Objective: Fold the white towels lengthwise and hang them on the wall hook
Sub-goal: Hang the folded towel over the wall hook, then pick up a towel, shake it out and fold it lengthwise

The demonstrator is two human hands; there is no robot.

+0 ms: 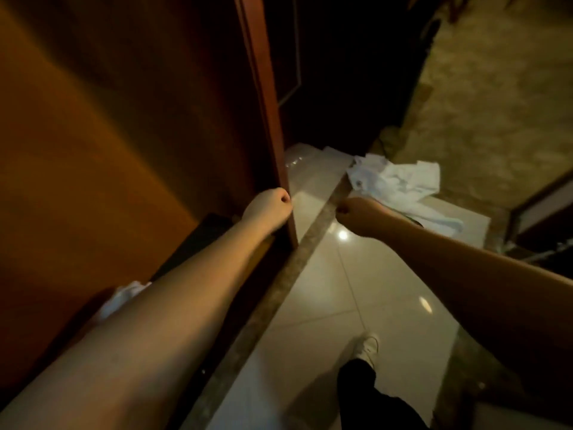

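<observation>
A crumpled white towel lies on the glossy tiled floor ahead, right of centre. My right hand hovers just left of it as a curled fist holding nothing. My left hand is also a curled fist, held against the edge of the wooden door frame and holding nothing. A second bit of white cloth shows under my left forearm at the lower left, mostly hidden. No wall hook is in view.
A brown wooden panel fills the left side. A speckled stone threshold strip runs diagonally across the cream tiles. Patterned carpet lies at the right. My leg and white shoe stand on the tiles below.
</observation>
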